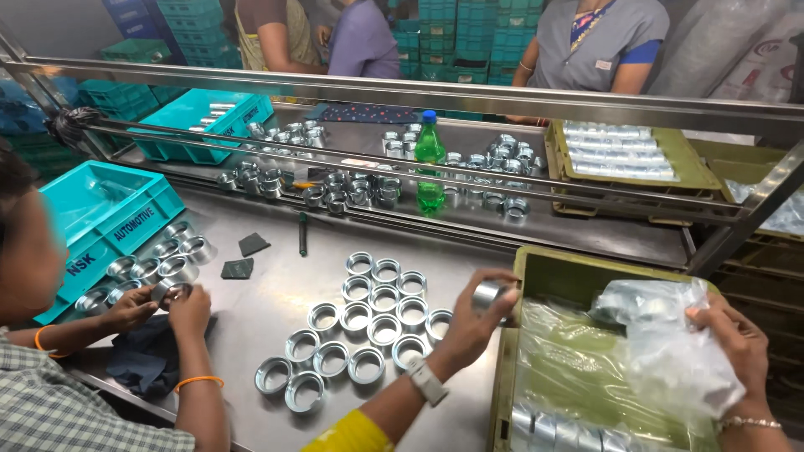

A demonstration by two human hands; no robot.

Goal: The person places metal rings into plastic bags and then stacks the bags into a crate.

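Pinched between thumb and fingertips, a short shiny metal ring [487,294] sits in our left hand [469,326], held just above the near-left rim of the olive-green plastic crate [536,276], which we take as our landmark. Our right hand [733,343] is closed on a bunch of crinkled clear plastic sheeting [662,343] and lifts it off the crate's contents, which seems to be why the rolls below lie exposed.

Working down in size: the grey steel worktable [276,293] stretches left of the crate and carries everything else. Far left of the crate stands a teal plastic bin [100,213], tilted toward a seated co-worker, probably for easy reach. Inside the crate, along its near edge, lie wrapped rows of metal rings [569,431], packed on edge so they nest tightly. Beyond the crate, behind the table's rail, a green plastic bottle with a blue cap [430,159] stands upright among loose rings.

Just left of the crate, a cluster of open-topped metal rings [368,322] stands in close rows, mouths up, likely so that each can be seen and counted. Further left, the co-worker's hands [163,305] hold another ring over a dark cloth [146,356]. Smallest, two dark square pads [243,255] and a dark marker pen [302,234] lie well left of the crate.
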